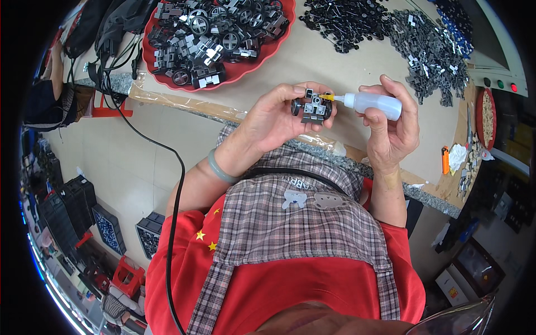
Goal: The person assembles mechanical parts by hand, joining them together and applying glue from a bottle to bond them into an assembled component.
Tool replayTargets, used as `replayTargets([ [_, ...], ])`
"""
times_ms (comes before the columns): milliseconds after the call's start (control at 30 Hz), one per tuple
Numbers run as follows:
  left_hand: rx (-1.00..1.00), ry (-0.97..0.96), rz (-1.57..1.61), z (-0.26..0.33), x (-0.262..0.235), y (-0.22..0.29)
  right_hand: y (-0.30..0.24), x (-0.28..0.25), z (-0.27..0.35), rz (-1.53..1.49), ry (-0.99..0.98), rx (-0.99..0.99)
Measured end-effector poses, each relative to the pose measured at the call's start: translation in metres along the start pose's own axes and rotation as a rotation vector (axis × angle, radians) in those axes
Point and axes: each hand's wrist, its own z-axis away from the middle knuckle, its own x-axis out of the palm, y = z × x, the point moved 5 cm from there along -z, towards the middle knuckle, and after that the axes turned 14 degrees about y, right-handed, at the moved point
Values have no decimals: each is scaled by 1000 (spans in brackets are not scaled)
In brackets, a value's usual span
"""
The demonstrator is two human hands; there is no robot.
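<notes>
Between the fingers of my left hand [273, 114] is a small grey and black toy car chassis [314, 107], with a black wheel on each side. My right hand [395, 125] grips a white squeeze bottle [377, 105], tilted sideways. Its yellow tip [327, 97] points left and meets or nearly meets the top of the chassis; I cannot tell if it touches. Just beyond my left hand stands a red scalloped basin [262, 66] heaped with similar wheeled chassis pieces [215, 47].
Black axle-like parts [349, 22] and grey plastic pieces [430, 50] lie in piles at the far right. An orange cutter [445, 160] and crumpled white tissue [458, 156] sit near the right edge. A black cable [162, 146] hangs down on the left.
</notes>
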Motion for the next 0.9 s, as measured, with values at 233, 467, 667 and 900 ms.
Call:
replayTargets([
  [233,22,-7,-26,0,3,2,1,-2,1,-45,30,-6],
  [467,29,-1,39,-2,0,0,-1,-9,1,1,33,-81],
  [667,33,-11,49,-3,1,1,-6,-7,1,76,3,-164],
  [900,32,-41,88,-3,1,1,-10,-4,-1,119,6,-294],
])
